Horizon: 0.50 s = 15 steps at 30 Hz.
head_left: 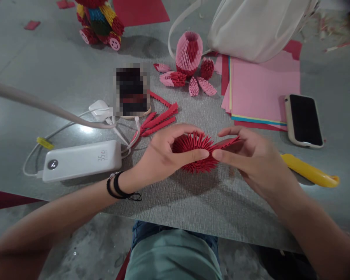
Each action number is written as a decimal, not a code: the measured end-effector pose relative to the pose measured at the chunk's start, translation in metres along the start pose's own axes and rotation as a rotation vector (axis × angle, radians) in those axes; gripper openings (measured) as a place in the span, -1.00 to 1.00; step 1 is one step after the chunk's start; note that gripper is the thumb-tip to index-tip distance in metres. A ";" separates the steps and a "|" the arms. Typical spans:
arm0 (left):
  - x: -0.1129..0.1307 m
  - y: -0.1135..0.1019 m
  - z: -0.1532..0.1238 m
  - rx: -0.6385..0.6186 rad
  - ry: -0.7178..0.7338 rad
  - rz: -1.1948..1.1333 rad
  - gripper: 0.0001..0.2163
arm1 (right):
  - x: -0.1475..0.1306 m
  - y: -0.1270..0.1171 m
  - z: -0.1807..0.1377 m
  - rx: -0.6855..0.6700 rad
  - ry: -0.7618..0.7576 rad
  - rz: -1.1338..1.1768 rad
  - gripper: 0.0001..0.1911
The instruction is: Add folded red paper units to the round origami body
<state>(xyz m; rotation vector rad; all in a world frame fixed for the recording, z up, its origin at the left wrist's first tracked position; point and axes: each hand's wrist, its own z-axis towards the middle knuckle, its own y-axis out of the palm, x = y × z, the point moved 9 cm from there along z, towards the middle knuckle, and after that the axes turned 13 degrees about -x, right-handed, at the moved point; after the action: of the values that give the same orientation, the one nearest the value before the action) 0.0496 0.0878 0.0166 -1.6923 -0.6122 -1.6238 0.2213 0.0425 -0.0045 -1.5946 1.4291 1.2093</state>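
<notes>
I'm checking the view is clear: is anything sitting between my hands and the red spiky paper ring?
Nothing visible does. The left hand and the right hand hold the red spiky paper ring from either side. The loose red strips lie beyond it, apart.

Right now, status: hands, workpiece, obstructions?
Left hand pinching red modular-origami ring. Right hand holding its right edge. Yellow-handled tool lies just beyond right hand.

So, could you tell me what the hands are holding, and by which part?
Both hands hold a spiky red paper ring: the left hand grips its left rim, the right hand its right edge.
</notes>
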 end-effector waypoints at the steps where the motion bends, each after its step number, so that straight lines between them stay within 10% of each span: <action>1: 0.001 0.000 0.000 0.000 0.008 0.024 -0.67 | -0.001 0.000 -0.001 0.008 0.006 -0.059 -0.47; 15: 0.004 0.003 0.001 -0.059 0.019 0.007 -0.60 | -0.011 -0.008 -0.004 0.078 -0.028 -0.127 -0.48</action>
<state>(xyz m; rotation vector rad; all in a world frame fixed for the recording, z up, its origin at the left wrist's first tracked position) 0.0534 0.0861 0.0205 -1.7170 -0.5531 -1.6657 0.2303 0.0442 0.0064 -1.5840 1.3207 1.0851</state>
